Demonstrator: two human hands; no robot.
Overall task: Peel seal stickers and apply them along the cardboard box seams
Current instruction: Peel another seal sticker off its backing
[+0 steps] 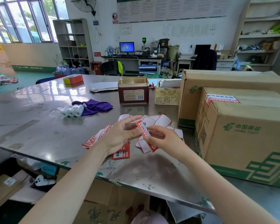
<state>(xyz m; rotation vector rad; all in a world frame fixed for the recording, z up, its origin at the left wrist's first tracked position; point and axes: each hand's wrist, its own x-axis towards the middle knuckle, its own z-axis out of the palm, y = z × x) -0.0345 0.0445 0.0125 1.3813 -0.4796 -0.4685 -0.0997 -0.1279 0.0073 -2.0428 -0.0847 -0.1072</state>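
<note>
My right-hand fingers [149,137] are pinched closed on the lower end of a red and white seal sticker [143,130], which stands tilted in the air between both hands; the right hand [164,139] sits just beside the left, above the table [39,120]; my left hand [120,135] is spread loosely, its fingers [132,118] fanned open, and its fingertips reach the sticker's upper end, though I cannot tell whether they grip it. Directly under the hands lies a scatter of red-printed sticker sheets [120,155] and emptied white backing papers [158,120], overlapping each other on the metal top. To my right, near the papers, stands a cardboard box [242,135] with green print; one sticker already applied [221,99] lies across its top near the left edge, bending over onto the side; a larger box [225,81] stands behind it, touching it. Further out on the table I see a maroon tin [133,92], a small yellowed carton [167,94] just beside it, a purple cloth [94,106] and three white paper rolls in clear wrap [72,112] touching the cloth.
</note>
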